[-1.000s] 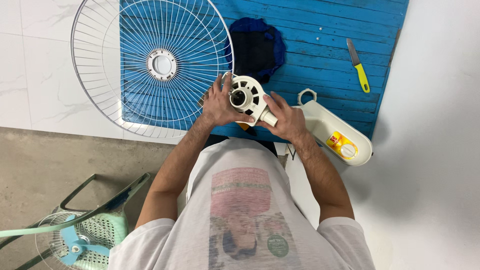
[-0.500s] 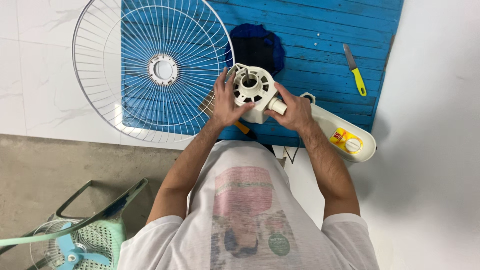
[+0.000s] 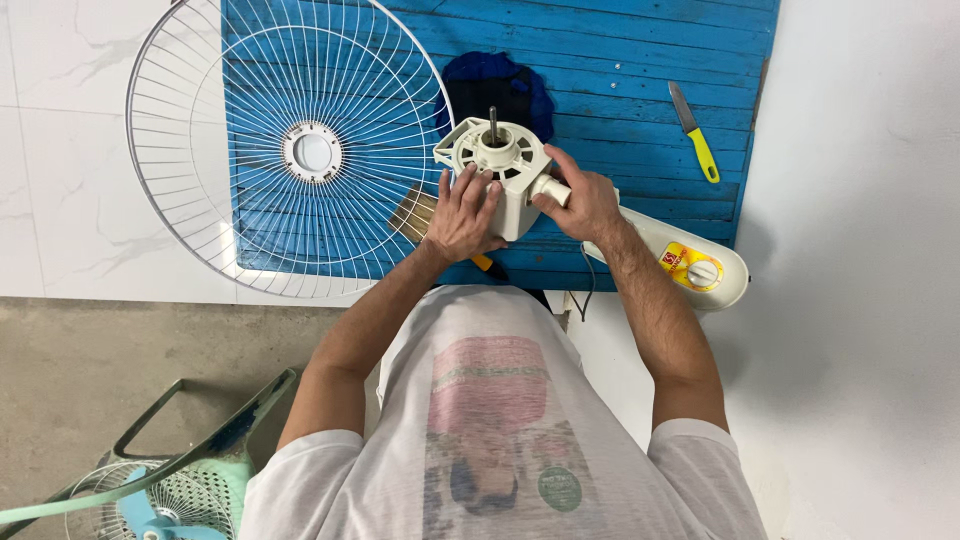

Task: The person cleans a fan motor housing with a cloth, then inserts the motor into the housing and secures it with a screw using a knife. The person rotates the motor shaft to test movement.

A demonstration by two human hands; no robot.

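The left hand (image 3: 462,218) has its fingers spread and pressed flat against the side of the cream fan motor housing (image 3: 500,175), while the right hand (image 3: 583,205) is closed round the housing's neck, thumb and fingers clamped on the short white stem. The housing stands over the near edge of the blue wooden board (image 3: 620,60), its steel shaft (image 3: 492,122) pointing up. Just right of the right wrist lies the fan's cream base (image 3: 690,268), hanging off the board's near right corner, with a red-and-yellow label and a round white knob on it. The white wire fan guard (image 3: 290,150) lies over the board's left edge, half on the pale tiles. A dark blue cloth (image 3: 500,85) sits just behind the housing, and a yellow-handled knife (image 3: 694,132) lies near the board's right edge.
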